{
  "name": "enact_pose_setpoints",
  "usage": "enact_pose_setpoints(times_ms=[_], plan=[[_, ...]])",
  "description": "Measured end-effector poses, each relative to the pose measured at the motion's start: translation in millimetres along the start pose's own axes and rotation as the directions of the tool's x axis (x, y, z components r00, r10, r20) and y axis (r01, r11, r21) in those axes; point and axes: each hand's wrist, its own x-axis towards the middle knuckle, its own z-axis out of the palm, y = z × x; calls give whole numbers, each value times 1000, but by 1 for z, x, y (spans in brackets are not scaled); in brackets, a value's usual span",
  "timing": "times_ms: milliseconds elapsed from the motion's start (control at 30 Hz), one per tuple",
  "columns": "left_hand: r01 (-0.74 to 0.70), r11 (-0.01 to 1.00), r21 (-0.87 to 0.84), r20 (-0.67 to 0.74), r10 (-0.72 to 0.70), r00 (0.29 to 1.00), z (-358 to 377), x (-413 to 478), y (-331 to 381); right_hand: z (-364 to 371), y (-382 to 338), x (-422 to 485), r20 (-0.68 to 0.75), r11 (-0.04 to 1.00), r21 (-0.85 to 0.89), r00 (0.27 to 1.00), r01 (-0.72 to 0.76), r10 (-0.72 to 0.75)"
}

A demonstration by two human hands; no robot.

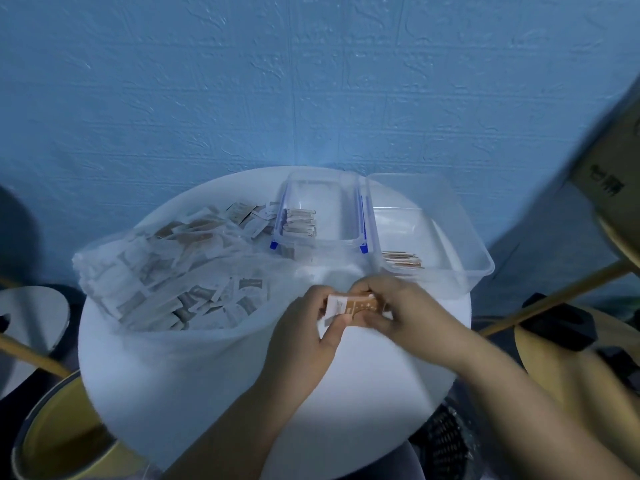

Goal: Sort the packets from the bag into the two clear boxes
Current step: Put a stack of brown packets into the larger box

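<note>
A clear plastic bag (166, 271) full of small white and brown packets lies on the left half of the round white table (214, 382). My left hand (304, 327) and my right hand (405, 306) together pinch a small stack of orange-and-white packets (353, 304) above the table's middle, in front of the boxes. A clear box with blue clips (346, 216) stands behind them with a row of packets (299, 221) at its left side. To its right, a larger clear box (464, 237) holds a few packets (401, 259) at its near left corner.
A blue textured wall (277, 81) rises right behind the table. Yellow round stools or drums (62, 434) and wooden poles (554, 294) crowd the floor left and right. A cardboard box (609, 181) leans in at the upper right.
</note>
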Motion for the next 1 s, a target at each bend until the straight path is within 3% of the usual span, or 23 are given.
enact_pose_setpoints(times_ms=[133, 233, 333, 467, 600, 800, 1000], plan=[[-186, 982, -29, -149, 180, 972, 11, 38, 22, -63, 7, 12, -157, 989, 141, 986, -41, 63], [-304, 944, 127, -66, 314, 947, 29, 61, 25, -91, 29, 33, -261, 992, 98, 959, -84, 107], [-300, 947, 117, 6, 302, 953, 48, 67, 27, -97, 55, 57, -181, 979, 83, 963, -186, 198], [-252, 968, -16, -49, 251, 967, 64, 69, 20, -89, 82, 84, -83, 952, -2, 948, -308, 306], [-182, 977, -115, -65, 175, 982, 68, 69, 15, -77, 94, 99, 34, 936, -44, 936, -349, 350], [-189, 971, -144, -81, 179, 981, 70, 69, 13, -83, 95, 94, 234, 941, -68, 912, -332, 339], [-183, 972, -148, -76, 173, 982, 71, 69, 12, -92, 98, 90, 297, 906, 91, 880, -413, 372]])
